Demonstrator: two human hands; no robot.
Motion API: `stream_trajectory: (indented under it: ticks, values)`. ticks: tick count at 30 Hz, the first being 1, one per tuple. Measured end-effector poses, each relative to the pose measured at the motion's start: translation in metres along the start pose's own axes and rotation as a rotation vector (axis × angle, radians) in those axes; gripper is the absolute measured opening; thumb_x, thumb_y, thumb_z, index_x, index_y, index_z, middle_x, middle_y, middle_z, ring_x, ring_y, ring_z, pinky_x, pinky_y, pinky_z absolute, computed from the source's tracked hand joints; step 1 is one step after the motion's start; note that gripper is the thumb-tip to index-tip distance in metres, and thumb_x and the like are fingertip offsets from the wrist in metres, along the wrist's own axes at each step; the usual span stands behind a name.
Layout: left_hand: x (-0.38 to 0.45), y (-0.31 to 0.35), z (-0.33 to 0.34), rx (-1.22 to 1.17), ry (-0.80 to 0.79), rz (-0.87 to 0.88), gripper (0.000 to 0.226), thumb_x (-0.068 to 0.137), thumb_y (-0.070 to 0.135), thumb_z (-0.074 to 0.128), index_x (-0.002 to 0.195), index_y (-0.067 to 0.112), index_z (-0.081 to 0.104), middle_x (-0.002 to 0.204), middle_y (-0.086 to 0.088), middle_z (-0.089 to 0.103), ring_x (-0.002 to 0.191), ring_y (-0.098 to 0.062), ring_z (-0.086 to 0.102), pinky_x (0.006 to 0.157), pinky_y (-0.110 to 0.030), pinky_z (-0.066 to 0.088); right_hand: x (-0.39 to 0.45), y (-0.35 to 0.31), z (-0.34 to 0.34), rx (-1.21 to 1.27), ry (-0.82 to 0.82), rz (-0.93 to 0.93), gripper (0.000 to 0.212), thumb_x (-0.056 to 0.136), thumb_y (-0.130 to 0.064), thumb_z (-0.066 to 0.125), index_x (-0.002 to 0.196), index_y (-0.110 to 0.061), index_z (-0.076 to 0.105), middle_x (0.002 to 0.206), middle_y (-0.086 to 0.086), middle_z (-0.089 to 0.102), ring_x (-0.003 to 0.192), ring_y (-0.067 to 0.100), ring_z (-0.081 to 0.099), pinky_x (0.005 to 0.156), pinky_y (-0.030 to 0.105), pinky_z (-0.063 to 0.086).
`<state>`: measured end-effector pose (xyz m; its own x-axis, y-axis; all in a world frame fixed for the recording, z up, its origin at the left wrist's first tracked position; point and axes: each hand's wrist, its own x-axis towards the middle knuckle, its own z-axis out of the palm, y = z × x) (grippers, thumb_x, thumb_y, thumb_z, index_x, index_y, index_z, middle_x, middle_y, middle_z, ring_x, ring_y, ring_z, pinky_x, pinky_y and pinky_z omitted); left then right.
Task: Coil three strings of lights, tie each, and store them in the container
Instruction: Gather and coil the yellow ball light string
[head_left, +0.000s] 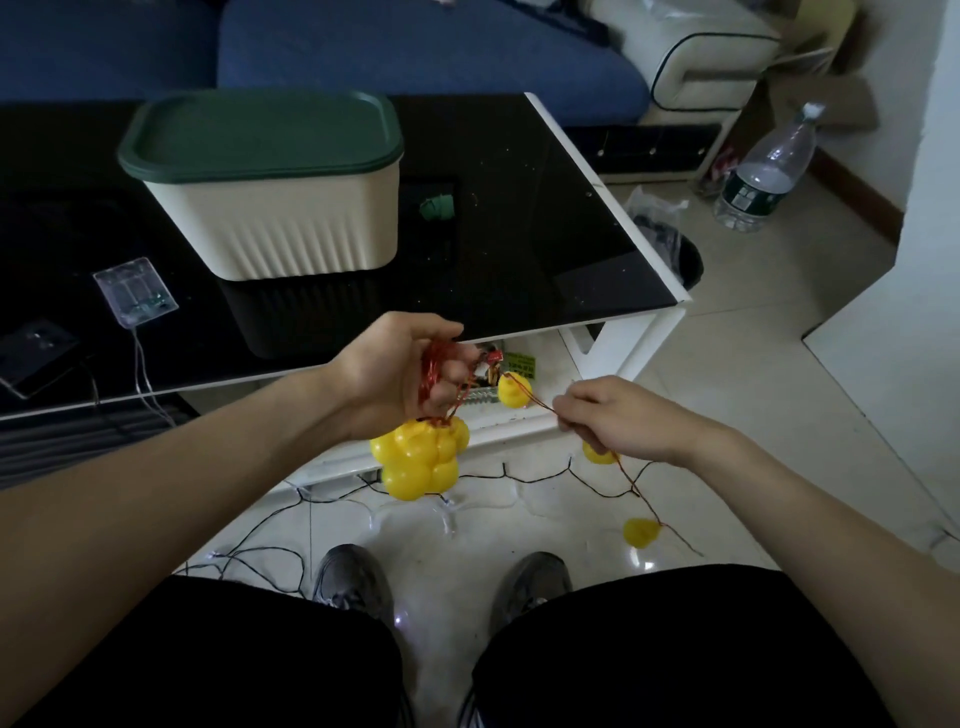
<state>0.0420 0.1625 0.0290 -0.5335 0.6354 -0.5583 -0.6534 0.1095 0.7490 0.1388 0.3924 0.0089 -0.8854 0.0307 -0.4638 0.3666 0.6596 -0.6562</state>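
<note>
1. Head view, far left: a clear battery box (136, 291) lies on the black bench (545, 249), its thin lead trailing off the near edge; that string looks uncoiled.
2. The container (270, 208) sits on the bench, green lid on, so nothing seems stored yet.
3. The left hand (400, 371) grasps red-copper wire loops (430, 376); a cluster of yellow bulbs (418, 457) hangs just below it.
4. The right hand (608, 415) pinches the free wire, with loose bulbs (641, 532) remaining near the floor.
5. A dark-wired string (519, 475) sprawls on the floor, untouched. First coil partway; tying remains.
</note>
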Motion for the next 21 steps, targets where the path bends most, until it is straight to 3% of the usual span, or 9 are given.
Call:
stream_trajectory:
  ticks: [4,7,9,11,13,17,21]
  values:
    - [0.002,-0.003,0.006,-0.112,-0.053,0.059,0.036,0.086,0.024,0.054,0.104,-0.005,0.063,0.094,-0.015,0.070,0.068,-0.020,0.063,0.070,-0.029,0.050,-0.005,-0.024,0.011,-0.061,0.050,-0.147,0.019,0.102,-0.021,0.052,0.091,-0.023,0.067,0.059,-0.019,0.059,0.057,0.008,0.050,0.058,0.029,0.041]
    - [0.004,-0.007,0.012,-0.126,-0.055,0.109,0.029,0.090,0.018,0.051,0.098,-0.005,0.065,0.105,-0.020,0.068,0.082,-0.025,0.068,0.086,-0.035,0.055,-0.015,-0.039,0.019,-0.101,0.065,-0.260,0.017,0.102,-0.022,0.055,0.100,-0.019,0.071,0.075,-0.004,0.067,0.058,0.010,0.051,0.056,0.032,0.042]
    - [0.005,-0.010,0.014,-0.124,-0.073,0.136,0.026,0.089,0.018,0.052,0.095,-0.003,0.065,0.108,-0.021,0.066,0.092,-0.028,0.067,0.092,-0.038,0.055,-0.021,-0.046,0.022,-0.098,0.063,-0.304,0.017,0.101,-0.021,0.056,0.102,-0.018,0.072,0.084,-0.002,0.071,0.061,0.007,0.055,0.058,0.025,0.043]
    - [0.005,-0.012,0.016,-0.073,-0.118,0.147,0.027,0.086,0.021,0.053,0.094,-0.001,0.065,0.109,-0.020,0.066,0.098,-0.031,0.064,0.093,-0.041,0.053,-0.024,-0.052,0.022,-0.073,0.050,-0.340,0.017,0.101,-0.019,0.057,0.100,-0.018,0.073,0.099,-0.009,0.072,0.087,-0.004,0.064,0.071,0.016,0.049]
    - [0.005,-0.016,0.018,-0.025,-0.158,0.143,0.030,0.084,0.026,0.054,0.098,0.000,0.062,0.101,-0.015,0.068,0.090,-0.026,0.065,0.084,-0.038,0.054,-0.024,-0.053,0.022,-0.054,0.033,-0.363,0.016,0.099,-0.018,0.059,0.098,-0.020,0.075,0.116,-0.004,0.072,0.116,0.004,0.061,0.090,0.025,0.054]
    - [0.008,-0.023,0.021,0.111,-0.179,0.141,0.046,0.093,0.032,0.051,0.117,-0.007,0.060,0.102,-0.018,0.062,0.086,-0.025,0.061,0.080,-0.034,0.053,-0.024,-0.053,0.020,-0.028,0.039,-0.390,0.015,0.097,-0.014,0.061,0.096,-0.017,0.076,0.092,-0.008,0.074,0.088,0.006,0.069,0.079,0.028,0.057]
    - [0.005,-0.025,0.027,0.294,-0.220,0.154,0.046,0.105,0.030,0.031,0.104,-0.003,0.063,0.077,-0.015,0.067,0.068,-0.025,0.065,0.068,-0.032,0.052,-0.020,-0.047,0.018,0.021,0.096,-0.405,0.013,0.097,-0.013,0.061,0.094,-0.012,0.074,0.077,-0.001,0.073,0.071,0.006,0.067,0.065,0.022,0.052]
